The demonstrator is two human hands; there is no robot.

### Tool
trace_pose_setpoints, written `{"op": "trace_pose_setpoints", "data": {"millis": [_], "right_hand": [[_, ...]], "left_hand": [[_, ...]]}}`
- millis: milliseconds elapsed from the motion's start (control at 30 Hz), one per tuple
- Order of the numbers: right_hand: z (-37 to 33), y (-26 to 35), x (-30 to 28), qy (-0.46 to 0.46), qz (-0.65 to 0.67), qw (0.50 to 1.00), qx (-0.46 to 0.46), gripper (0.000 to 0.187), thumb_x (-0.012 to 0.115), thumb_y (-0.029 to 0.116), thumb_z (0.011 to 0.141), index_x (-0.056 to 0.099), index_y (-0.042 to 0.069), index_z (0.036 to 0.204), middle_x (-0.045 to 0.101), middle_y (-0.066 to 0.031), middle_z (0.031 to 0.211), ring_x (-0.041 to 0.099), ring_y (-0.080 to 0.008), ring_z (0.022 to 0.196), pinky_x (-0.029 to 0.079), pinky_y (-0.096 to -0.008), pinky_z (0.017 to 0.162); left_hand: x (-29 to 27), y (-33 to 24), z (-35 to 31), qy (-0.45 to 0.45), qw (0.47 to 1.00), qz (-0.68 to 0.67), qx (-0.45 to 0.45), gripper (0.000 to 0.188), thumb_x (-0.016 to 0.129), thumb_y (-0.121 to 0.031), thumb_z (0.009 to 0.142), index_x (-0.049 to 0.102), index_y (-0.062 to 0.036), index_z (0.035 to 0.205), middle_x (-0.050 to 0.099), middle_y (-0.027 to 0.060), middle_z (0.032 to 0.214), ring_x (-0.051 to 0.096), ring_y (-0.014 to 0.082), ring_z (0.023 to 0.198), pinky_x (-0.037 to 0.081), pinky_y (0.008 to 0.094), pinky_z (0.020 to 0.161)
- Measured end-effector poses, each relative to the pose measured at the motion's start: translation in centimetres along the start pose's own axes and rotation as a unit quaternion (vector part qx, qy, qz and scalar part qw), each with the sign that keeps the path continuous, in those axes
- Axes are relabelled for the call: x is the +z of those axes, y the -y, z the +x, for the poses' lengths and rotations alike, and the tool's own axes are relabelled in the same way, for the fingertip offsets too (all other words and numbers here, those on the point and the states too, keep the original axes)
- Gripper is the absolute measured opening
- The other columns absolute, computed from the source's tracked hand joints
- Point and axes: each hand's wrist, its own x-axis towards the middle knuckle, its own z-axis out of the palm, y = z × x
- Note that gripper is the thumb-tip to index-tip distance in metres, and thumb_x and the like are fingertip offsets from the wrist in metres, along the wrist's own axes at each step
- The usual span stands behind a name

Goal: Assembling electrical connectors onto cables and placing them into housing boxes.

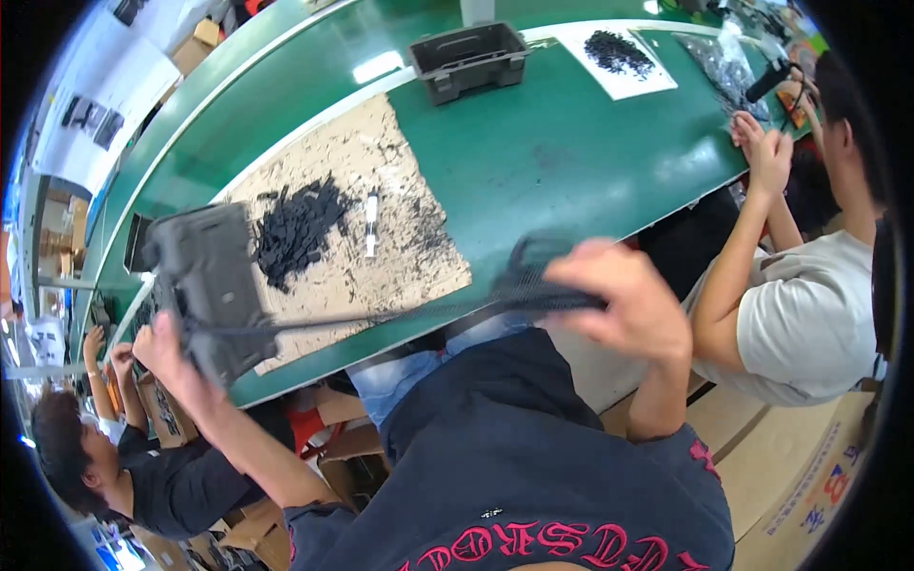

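My left hand (pixel 178 364) is closed on the lower left edge of a dark grey plastic case (pixel 211 271), which is tilted over the left end of the table. From the case a black strap (pixel 390 316) runs nearly straight across to my right hand (pixel 624 303). That hand is closed around the strap's gathered, looped part and is blurred by motion. Beyond the strap lies a stained beige board (pixel 328 143), bearing a pile of small black strips (pixel 300 228) and a white tube-like item (pixel 371 224).
An open dark grey bin (pixel 469 62) stands at the green table's (pixel 543 152) far side. Right of it, a white sheet (pixel 657 84) carries small black pieces (pixel 617 52), beside a clear plastic bag (pixel 719 71). Co-workers sit close on my right (pixel 809 314) and left (pixel 143 476).
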Motion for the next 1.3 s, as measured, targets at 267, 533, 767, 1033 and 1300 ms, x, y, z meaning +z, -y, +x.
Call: {"op": "trace_pose_setpoints", "data": {"millis": [267,533,767,1033,1300], "right_hand": [[1.3,-16.4,-1.1,-0.160,-0.389,0.853,0.309,0.066,0.069,0.024,0.085,0.044,0.001,0.141,0.046,-0.0188,0.143,0.042,-0.0359,0.133,0.024,-0.0597,0.113],[0.5,-17.1,0.4,-0.397,-0.338,0.844,0.123,0.050,0.051,0.011,0.090,0.049,0.003,0.139,0.043,-0.0181,0.148,0.034,-0.0358,0.141,0.018,-0.0524,0.118],[-0.7,-15.2,4.4,-0.479,-0.280,0.826,0.105,0.045,0.044,0.016,0.098,0.047,-0.005,0.138,0.041,-0.0228,0.148,0.033,-0.0394,0.141,0.023,-0.0487,0.116],[-2.5,-7.5,15.9,-0.371,-0.160,0.914,-0.027,0.053,0.047,0.018,0.094,0.038,-0.004,0.142,0.033,-0.0270,0.150,0.031,-0.0429,0.141,0.023,-0.0551,0.115],[6.0,0.8,17.7,-0.146,0.050,0.979,-0.132,0.031,0.068,0.006,0.079,0.065,0.003,0.110,0.063,-0.0175,0.104,0.064,-0.0336,0.094,0.053,-0.0415,0.080]], "left_hand": [[32.7,-0.5,-6.7,0.337,0.808,-0.320,-0.361,0.024,0.049,-0.021,0.101,0.057,-0.0011,0.113,0.064,0.0125,0.105,0.064,0.0230,0.100,0.052,0.0425,0.091],[45.0,3.0,-11.7,0.294,0.830,-0.260,-0.397,0.027,0.051,-0.020,0.099,0.064,0.0030,0.104,0.065,0.0081,0.091,0.062,0.0178,0.079,0.053,0.0348,0.069],[38.2,1.5,-10.3,0.387,0.918,0.078,-0.042,0.035,0.057,-0.023,0.095,0.063,0.0084,0.110,0.073,0.0202,0.094,0.073,0.0243,0.079,0.057,0.0351,0.063],[24.2,0.5,-15.6,0.252,0.968,0.010,0.000,0.019,0.063,-0.010,0.092,0.065,0.0048,0.104,0.071,0.0162,0.093,0.072,0.0229,0.079,0.057,0.0311,0.065],[14.6,2.8,-16.5,0.181,0.981,0.008,-0.073,0.016,0.055,-0.007,0.099,0.066,0.0040,0.097,0.071,0.0094,0.090,0.068,0.0117,0.072,0.055,0.0248,0.065]]}}
